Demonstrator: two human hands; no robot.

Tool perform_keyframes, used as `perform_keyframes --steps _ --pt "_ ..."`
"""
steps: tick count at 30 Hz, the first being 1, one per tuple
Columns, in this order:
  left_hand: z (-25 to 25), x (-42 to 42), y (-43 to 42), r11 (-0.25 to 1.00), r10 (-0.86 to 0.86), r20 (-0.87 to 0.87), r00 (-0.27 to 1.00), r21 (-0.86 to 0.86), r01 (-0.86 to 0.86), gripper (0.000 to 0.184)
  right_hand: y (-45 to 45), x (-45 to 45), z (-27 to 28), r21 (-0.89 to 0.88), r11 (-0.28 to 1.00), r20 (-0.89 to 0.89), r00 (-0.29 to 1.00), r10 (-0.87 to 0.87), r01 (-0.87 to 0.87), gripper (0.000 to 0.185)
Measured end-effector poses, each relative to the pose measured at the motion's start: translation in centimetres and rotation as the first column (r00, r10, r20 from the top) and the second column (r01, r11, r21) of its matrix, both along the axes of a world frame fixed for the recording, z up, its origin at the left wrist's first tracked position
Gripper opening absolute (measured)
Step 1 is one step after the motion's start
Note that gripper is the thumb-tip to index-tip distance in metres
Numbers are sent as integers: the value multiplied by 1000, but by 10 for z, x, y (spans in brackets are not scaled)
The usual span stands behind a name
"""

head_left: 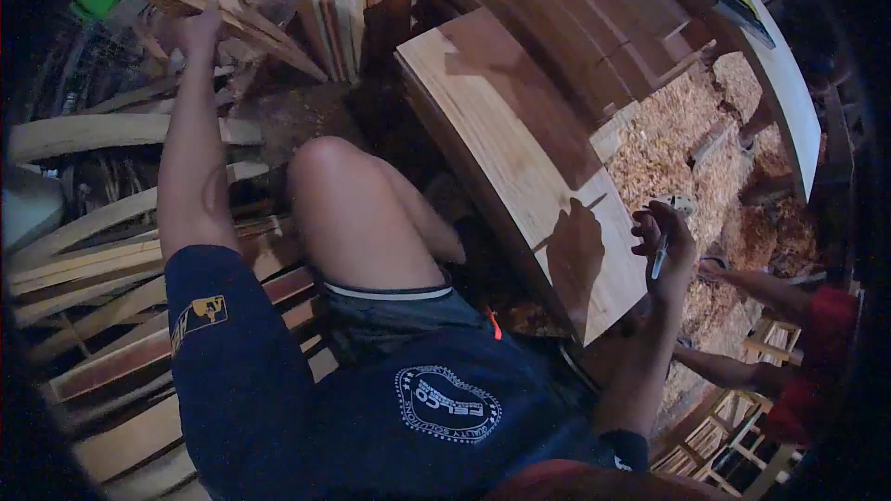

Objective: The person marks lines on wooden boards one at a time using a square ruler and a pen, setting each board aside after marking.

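Observation:
My left hand (197, 32) reaches far out at the upper left, its fingers closed around the edge of a rough wooden board (227, 14) that leans at a slant. My right hand (670, 234) is raised at the right with fingers curled round a slim pen (660, 258), whose pale end points toward my wrist. Beside that hand lies a wide, light-coloured plank (506, 134) on a stack. The shadow of my right hand and the pen falls across the plank's near end.
Curved brown wooden pieces (566, 9) are stacked beyond the plank. Wood shavings (664, 144) cover the ground at the right. Loose timber strips (102, 264) lie at the left, and upright boards (348, 5) stand at the top. Another person's red clothing (826, 334) shows at the right edge.

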State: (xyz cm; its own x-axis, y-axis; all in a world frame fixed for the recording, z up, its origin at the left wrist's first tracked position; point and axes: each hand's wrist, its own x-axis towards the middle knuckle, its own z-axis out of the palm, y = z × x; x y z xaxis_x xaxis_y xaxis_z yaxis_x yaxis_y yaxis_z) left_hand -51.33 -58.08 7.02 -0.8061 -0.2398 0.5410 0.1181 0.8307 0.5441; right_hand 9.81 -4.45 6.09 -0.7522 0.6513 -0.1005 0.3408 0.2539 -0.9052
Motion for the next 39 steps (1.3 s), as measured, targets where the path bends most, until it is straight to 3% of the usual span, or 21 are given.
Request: perform_keyframes --steps 1,4,7,9,11,13,16,18,22,24,25,29,31,32,33,34,35,36,37,39 --pt "-1 1 16 985 96 107 990 -155 -79 67 2 1 -2 13 1000 11 1000 -16 16 46" --pt "-20 -21 29 999 7 147 989 43 -13 66 5 5 -5 41 998 44 998 -49 47 46" --pt "-4 -26 51 991 125 258 958 -88 -105 63 6 6 -7 24 999 52 997 -49 48 46" --pt "-15 -63 46 991 101 173 980 -104 -84 64 7 9 -12 -12 998 30 998 -58 58 45" --pt "0 -37 69 997 -29 -53 998 -69 25 74 7 9 -14 -32 997 42 997 -70 71 40" --pt "0 -32 74 997 -70 -133 989 -48 64 80 7 9 -13 -29 996 51 996 -78 79 36" --pt "-15 -94 61 998 38 -16 999 -46 -39 75 8 8 -14 -26 994 38 994 -103 104 31" --pt "-24 -114 63 995 92 -57 994 -22 -93 70 10 9 -18 -59 990 19 991 -130 130 29" --pt "-15 -89 94 973 105 44 994 -212 -93 63 12 10 -25 -37 995 95 991 -92 96 28" --pt "-19 -88 110 965 64 91 994 -261 -38 57 5 6 -24 -10 996 118 989 -91 93 27" --pt "-28 -88 114 961 7 111 994 -277 25 54 4 8 -31 -70 991 54 992 -112 116 27" --pt "-78 -93 121 890 -246 216 945 -336 308 43 5 13 -36 -6 998 78 995 -68 69 31" --pt "-118 -106 108 714 -298 236 925 -589 380 39 15 26 -55 159 986 51 997 -53 45 28" --pt "-143 -116 91 369 -281 191 941 -883 290 33 21 33 -66 238 971 43 998 -47 36 26" --pt "-166 -120 82 -50 -289 140 947 -990 131 31 24 38 -76 239 970 -12 999 -52 54 25" --pt "-188 -109 79 206 -301 366 881 -877 435 32 28 45 -83 237 969 -63 996 -62 75 23" --pt "-195 -77 87 418 -344 567 749 -621 663 32 29 54 -86 234 966 -113 990 -80 105 23" --pt "-201 -43 96 609 -415 681 603 -285 740 34 30 60 -83 43 988 -95 985 -146 151 25" --pt "-188 12 124 718 -498 751 433 78 691 32 30 64 -75 -145 968 -76 974 -216 203 27" --pt "-109 102 194 697 -539 606 586 -70 714 29 23 64 -50 -35 967 80 965 -249 253 31"
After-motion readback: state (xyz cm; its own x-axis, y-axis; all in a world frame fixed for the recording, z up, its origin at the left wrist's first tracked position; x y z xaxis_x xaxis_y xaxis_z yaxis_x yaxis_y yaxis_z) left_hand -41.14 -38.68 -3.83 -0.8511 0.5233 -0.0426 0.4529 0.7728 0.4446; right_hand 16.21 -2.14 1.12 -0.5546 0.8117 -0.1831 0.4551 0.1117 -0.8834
